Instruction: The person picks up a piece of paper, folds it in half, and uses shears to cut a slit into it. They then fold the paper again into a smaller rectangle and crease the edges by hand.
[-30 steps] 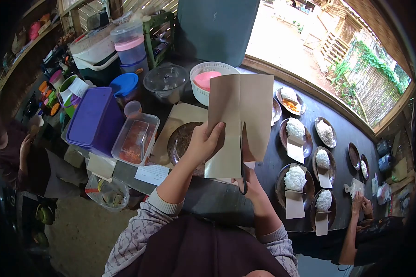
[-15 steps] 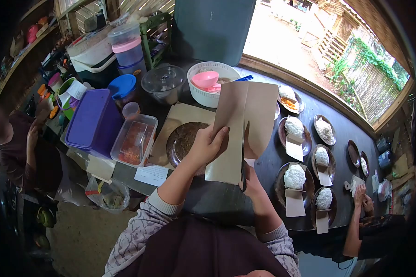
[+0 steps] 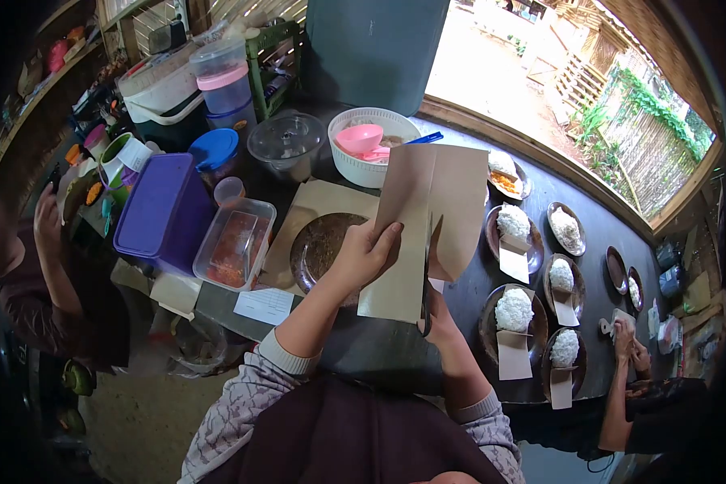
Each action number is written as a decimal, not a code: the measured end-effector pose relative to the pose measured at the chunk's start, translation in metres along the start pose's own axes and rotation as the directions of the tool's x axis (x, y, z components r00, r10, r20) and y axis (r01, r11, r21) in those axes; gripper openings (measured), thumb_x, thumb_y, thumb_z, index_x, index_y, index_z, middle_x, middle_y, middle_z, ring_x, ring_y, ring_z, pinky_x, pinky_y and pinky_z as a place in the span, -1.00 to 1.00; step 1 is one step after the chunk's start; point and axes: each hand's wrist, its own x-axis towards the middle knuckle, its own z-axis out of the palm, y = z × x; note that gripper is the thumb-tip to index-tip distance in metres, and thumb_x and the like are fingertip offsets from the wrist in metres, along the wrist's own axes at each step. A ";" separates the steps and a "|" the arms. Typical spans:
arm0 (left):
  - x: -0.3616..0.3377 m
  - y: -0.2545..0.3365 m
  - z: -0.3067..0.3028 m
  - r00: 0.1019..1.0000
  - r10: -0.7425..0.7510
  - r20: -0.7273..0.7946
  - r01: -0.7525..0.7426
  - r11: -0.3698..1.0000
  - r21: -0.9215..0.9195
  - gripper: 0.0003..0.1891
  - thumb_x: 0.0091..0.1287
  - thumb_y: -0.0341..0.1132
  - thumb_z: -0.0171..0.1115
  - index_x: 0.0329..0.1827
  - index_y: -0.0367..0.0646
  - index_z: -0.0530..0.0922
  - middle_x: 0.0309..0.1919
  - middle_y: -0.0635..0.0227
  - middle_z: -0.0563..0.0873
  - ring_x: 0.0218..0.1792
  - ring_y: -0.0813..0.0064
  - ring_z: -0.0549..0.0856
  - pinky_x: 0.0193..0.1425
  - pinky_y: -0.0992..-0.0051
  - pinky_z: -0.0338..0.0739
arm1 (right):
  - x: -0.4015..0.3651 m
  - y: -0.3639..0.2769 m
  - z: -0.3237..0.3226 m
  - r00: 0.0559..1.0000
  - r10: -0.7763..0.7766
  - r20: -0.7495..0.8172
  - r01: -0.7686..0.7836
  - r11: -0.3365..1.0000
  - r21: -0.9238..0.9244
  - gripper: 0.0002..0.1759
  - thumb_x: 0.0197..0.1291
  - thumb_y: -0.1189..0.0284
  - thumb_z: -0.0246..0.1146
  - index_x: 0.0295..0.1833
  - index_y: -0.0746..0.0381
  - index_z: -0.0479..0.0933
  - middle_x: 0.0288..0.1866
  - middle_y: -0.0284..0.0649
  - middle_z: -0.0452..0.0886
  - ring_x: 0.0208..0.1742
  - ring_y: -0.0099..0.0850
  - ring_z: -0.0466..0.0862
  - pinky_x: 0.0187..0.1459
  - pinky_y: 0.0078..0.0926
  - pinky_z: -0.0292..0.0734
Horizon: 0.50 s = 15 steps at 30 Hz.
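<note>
My left hand point(image 3: 369, 256) is closed on a sheet of brown paper point(image 3: 407, 189), thumb on top, holding it up over the near edge of the table. A long cut runs through the sheet from its lower edge. In that cut stand the dark blades of scissors point(image 3: 427, 294), which point away from me. My right hand point(image 3: 439, 316) grips the scissors low on the right, with its fingers partly hidden behind the paper. Under my left forearm lies a round brown wooden plate point(image 3: 319, 250) on another brown sheet point(image 3: 302, 202).
On the right, several brown plates hold white rice point(image 3: 513, 310) and small paper pieces point(image 3: 515, 355). To the left are a purple box point(image 3: 157, 206) and a clear tub point(image 3: 234, 246); behind is a white basket point(image 3: 363, 173). Co-workers' hands point(image 3: 627, 343) show at both sides.
My hands, the sheet and the scissors stay almost where they were. At the left, the co-worker has leaned in and raised a hand, and the plastic bag there is now partly covered.
</note>
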 end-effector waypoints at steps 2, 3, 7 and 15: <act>-0.001 0.002 0.001 1.000 -0.017 -0.006 0.017 1.000 -0.021 -0.78 0.37 -0.29 0.00 -0.29 -0.30 0.45 -0.66 0.33 0.49 -0.58 0.62 0.42 -0.43 0.52 0.40 | 0.000 0.002 0.000 0.999 -0.052 0.000 0.052 0.998 0.047 -0.29 0.15 0.12 0.20 0.22 0.42 0.22 0.09 -0.18 0.44 0.07 -0.47 0.42 0.08 -0.51 0.33; -0.001 0.004 0.001 1.000 -0.017 -0.006 0.017 1.000 -0.021 -0.78 0.37 -0.29 0.00 -0.29 -0.30 0.45 -0.66 0.33 0.49 -0.58 0.62 0.42 -0.43 0.52 0.40 | 0.001 0.002 -0.001 0.997 -0.076 0.002 0.076 0.997 0.018 -0.30 0.15 0.13 0.20 0.22 0.42 0.21 0.10 -0.18 0.43 0.09 -0.47 0.41 0.09 -0.51 0.32; -0.001 0.005 0.000 1.000 -0.013 0.002 0.013 1.000 -0.024 -0.78 0.37 -0.29 0.00 -0.29 -0.31 0.45 -0.65 0.33 0.49 -0.57 0.63 0.42 -0.43 0.52 0.40 | 0.000 0.001 -0.002 0.999 -0.039 0.009 0.039 0.999 0.005 -0.31 0.15 0.16 0.21 0.23 0.42 0.20 0.11 -0.18 0.41 0.11 -0.46 0.40 0.11 -0.51 0.31; -0.001 0.007 0.000 1.000 -0.014 0.003 0.014 1.000 -0.006 -0.79 0.37 -0.30 -0.01 -0.31 -0.30 0.45 -0.65 0.35 0.50 -0.58 0.63 0.43 -0.44 0.54 0.39 | 0.003 -0.008 0.007 0.990 -0.133 -0.053 0.130 0.989 -0.064 -0.38 0.17 0.23 0.19 0.21 0.40 0.21 0.08 -0.17 0.43 0.08 -0.44 0.43 0.09 -0.50 0.33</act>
